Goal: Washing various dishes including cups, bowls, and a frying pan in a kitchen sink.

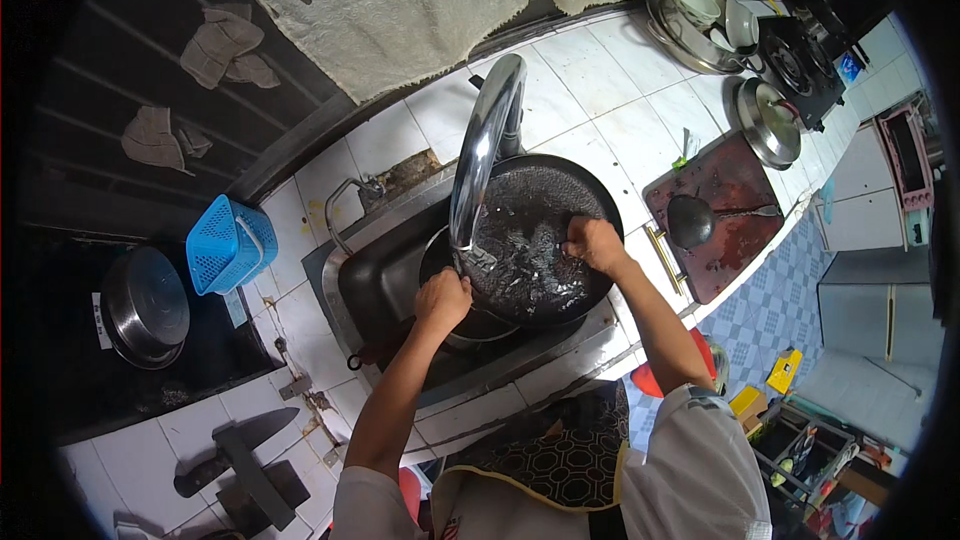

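Observation:
A wide black pan [544,191] sits over a metal sink [375,285], tilted or level I cannot tell, with water rippling inside. The chrome faucet [491,142] arches above, its spout over the pan's left part. At the pan's left edge, my left hand [444,300] is closed around the rim or the base of a handle. A dark handle with a ring end [367,357] shows below that hand. My right hand [594,244] is inside the pan near its right wall, fingers curled; whether they hold anything is hidden. Under the pan, another vessel's rim [480,339] shows.
Right of the sink lies a dark red cutting board [720,262] bearing a black ladle [691,221]. Beyond are a metal lid [769,124], a basin of bowls [701,19] and a gas stove [799,67]. Leftward stand a blue basket [225,247] and a knife [262,435].

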`<state>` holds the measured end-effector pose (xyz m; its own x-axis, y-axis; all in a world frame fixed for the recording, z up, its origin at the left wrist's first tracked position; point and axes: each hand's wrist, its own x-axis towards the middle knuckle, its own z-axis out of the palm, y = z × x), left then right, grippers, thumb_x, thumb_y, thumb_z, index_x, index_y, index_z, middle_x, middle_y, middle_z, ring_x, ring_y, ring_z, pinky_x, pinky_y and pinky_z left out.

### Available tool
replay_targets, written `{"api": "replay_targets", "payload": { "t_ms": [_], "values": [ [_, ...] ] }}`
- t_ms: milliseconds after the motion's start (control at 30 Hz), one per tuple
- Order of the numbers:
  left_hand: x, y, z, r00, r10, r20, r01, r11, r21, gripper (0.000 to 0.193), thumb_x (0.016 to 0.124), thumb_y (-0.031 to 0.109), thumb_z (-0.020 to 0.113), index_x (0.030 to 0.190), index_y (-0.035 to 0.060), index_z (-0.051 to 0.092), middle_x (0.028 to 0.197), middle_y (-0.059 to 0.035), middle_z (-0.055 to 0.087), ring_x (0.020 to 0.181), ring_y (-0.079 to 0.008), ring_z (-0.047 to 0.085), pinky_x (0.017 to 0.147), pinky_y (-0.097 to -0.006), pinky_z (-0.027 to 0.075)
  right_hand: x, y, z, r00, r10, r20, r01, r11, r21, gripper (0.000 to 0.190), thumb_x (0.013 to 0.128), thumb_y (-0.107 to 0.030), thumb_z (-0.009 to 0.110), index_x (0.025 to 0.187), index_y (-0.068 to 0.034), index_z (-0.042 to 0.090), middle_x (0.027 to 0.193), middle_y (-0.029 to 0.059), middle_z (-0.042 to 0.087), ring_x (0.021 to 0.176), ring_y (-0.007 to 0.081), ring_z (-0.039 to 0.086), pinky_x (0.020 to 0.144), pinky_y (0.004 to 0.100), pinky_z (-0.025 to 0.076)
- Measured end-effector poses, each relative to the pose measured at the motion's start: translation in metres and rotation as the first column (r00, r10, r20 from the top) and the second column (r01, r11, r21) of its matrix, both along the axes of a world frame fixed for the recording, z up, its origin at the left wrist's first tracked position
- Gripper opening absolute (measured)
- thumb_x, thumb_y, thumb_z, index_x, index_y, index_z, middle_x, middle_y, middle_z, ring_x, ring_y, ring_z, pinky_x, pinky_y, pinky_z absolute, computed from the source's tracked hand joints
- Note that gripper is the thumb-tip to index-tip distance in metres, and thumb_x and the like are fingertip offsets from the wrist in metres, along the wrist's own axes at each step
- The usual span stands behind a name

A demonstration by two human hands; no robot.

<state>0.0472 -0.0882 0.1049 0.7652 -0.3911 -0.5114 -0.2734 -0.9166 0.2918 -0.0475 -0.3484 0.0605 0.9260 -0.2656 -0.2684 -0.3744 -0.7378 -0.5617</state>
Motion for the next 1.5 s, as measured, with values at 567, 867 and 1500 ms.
{"api": "replay_targets", "payload": {
  "t_ms": [567, 867, 1500],
  "values": [
    [0.000, -0.006, 0.005, 0.999, -0.029, 0.012, 0.029, 0.997, 0.066, 0.031, 0.081, 0.027, 0.050, 0.089, -0.0020, 0.055, 0.089, -0.0223, 0.059, 0.087, -0.0361, 0.056, 0.076, -0.0426, 0.044, 0.004, -0.016, -0.012, 0.981, 0.162, -0.108, -0.166, 0.986, -0.028, 0.031, 0.064, -0.029, 0.069, 0.082, -0.006, 0.059, 0.079, 0.0151, 0.061, 0.079, 0.0316, 0.059, 0.071, 0.0388, 0.045],
    [-0.003, -0.005, 0.006, 1.000, -0.016, 0.023, 0.014, 0.998, 0.056, 0.031, 0.080, 0.026, 0.051, 0.089, -0.0031, 0.055, 0.090, -0.0233, 0.058, 0.088, -0.0365, 0.055, 0.077, -0.0428, 0.044, 0.002, -0.014, -0.008, 0.975, 0.196, -0.103, -0.198, 0.980, -0.013, 0.027, 0.064, -0.023, 0.069, 0.083, -0.007, 0.058, 0.080, 0.0151, 0.061, 0.081, 0.0312, 0.058, 0.072, 0.0388, 0.045],
    [-0.006, -0.003, 0.000, 1.000, -0.009, 0.024, 0.008, 0.999, 0.050, 0.031, 0.080, 0.027, 0.051, 0.089, -0.0022, 0.055, 0.088, -0.0227, 0.059, 0.086, -0.0365, 0.057, 0.075, -0.0429, 0.045, 0.019, 0.007, 0.005, 0.966, -0.113, -0.231, 0.095, 0.992, -0.089, 0.028, 0.060, -0.029, 0.074, 0.074, -0.009, 0.062, 0.082, 0.0120, 0.062, 0.083, 0.0278, 0.059, 0.072, 0.0362, 0.047]
  ]
}}
